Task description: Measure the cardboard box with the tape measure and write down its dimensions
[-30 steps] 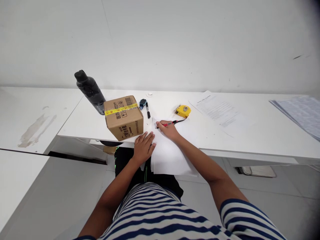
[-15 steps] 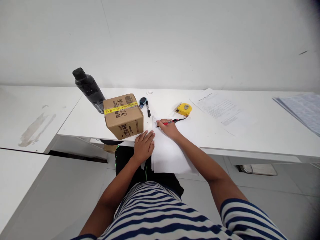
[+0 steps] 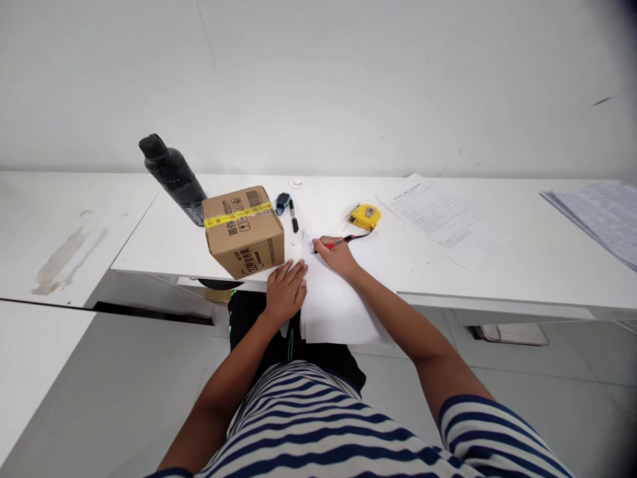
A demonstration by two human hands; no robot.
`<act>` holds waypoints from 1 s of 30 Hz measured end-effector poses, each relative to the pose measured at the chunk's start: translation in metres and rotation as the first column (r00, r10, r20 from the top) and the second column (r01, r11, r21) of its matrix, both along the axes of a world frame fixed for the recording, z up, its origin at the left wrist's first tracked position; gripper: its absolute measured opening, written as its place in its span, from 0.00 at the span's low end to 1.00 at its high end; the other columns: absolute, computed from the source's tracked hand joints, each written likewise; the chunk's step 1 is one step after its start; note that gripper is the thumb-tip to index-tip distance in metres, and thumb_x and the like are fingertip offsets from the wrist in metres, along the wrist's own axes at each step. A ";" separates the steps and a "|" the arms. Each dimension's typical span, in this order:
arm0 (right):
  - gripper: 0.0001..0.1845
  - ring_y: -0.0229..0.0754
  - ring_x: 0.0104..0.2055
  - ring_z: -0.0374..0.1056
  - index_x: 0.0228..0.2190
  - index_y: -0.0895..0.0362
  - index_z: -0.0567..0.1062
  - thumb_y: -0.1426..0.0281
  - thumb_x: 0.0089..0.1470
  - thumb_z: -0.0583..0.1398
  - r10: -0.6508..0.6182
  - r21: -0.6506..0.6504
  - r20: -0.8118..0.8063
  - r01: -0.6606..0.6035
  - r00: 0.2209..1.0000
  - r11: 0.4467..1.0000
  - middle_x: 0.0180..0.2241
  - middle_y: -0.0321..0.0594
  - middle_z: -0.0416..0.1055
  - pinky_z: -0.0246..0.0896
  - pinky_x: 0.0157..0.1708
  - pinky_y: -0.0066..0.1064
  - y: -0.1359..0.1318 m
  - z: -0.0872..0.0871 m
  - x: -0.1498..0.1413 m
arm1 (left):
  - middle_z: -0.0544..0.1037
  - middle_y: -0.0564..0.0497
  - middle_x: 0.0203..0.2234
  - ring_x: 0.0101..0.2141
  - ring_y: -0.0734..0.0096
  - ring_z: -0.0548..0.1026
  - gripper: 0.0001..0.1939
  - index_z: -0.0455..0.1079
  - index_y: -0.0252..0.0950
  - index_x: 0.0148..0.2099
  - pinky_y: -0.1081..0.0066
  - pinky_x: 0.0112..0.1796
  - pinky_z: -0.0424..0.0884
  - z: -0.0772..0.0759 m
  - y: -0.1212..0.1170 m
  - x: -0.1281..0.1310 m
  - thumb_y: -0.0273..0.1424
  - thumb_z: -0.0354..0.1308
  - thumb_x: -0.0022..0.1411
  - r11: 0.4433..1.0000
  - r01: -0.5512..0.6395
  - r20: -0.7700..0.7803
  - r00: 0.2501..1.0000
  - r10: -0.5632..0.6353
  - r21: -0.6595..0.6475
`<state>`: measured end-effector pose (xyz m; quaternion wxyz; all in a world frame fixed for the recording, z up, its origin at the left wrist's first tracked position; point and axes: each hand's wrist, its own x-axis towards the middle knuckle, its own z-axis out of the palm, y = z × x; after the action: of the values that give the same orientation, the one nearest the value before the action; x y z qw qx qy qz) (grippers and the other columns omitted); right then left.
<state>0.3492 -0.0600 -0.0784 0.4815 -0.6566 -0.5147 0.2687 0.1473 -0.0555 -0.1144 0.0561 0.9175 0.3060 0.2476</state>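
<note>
My right hand (image 3: 337, 255) is closed around a red pen (image 3: 338, 243), its tip resting near the top left corner of a white sheet of paper (image 3: 334, 309). The sheet lies across the front edge of the white desk (image 3: 448, 265) and hangs over it toward me. My left hand (image 3: 285, 290) lies flat with fingers stretched out on the sheet's left edge, just below a taped cardboard box (image 3: 243, 230).
A black bottle (image 3: 173, 176) stands behind the box. A small blue device (image 3: 283, 202) and a black marker (image 3: 294, 217) lie beside it. A yellow tape measure (image 3: 365, 216) sits past the pen. Printed pages (image 3: 438, 214) and a paper stack (image 3: 600, 216) lie to the right.
Both hands stay where they were on the sheet; the pen hand has barely shifted. The view has drifted slightly.
</note>
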 end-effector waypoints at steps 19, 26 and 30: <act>0.21 0.38 0.23 0.59 0.17 0.54 0.69 0.56 0.56 0.56 -0.018 0.007 -0.012 0.019 1.000 1.000 0.16 0.32 0.62 0.56 0.28 0.33 0.002 -0.004 0.003 | 0.71 0.52 0.60 0.62 0.59 0.65 0.22 0.67 0.42 0.63 0.56 0.58 0.60 0.000 0.000 0.000 0.33 0.46 0.70 1.000 0.001 -0.006 1.000 -0.001 -0.002; 0.20 0.43 0.32 0.70 0.25 0.54 0.74 0.56 0.61 0.53 -0.118 0.073 0.185 0.106 0.976 0.992 0.26 0.40 0.73 0.63 0.36 0.34 0.000 -0.003 0.001 | 0.71 0.51 0.60 0.62 0.59 0.66 0.21 0.67 0.41 0.62 0.55 0.57 0.62 0.000 -0.002 -0.001 0.32 0.47 0.70 1.000 0.000 0.007 1.000 0.000 0.026; 0.19 0.48 0.43 0.71 0.47 0.56 0.75 0.65 0.62 0.50 -0.225 0.159 0.481 0.168 0.848 0.973 0.45 0.50 0.73 0.65 0.38 0.37 0.004 -0.008 -0.004 | 0.73 0.50 0.59 0.61 0.60 0.67 0.20 0.68 0.41 0.61 0.55 0.58 0.63 0.005 -0.004 -0.002 0.31 0.48 0.69 1.000 0.000 0.065 0.998 0.001 -0.014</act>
<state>0.3449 -0.0561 -0.0866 0.3938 -0.7250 -0.5649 0.0118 0.1449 -0.0598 -0.1094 0.0725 0.9085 0.3061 0.2751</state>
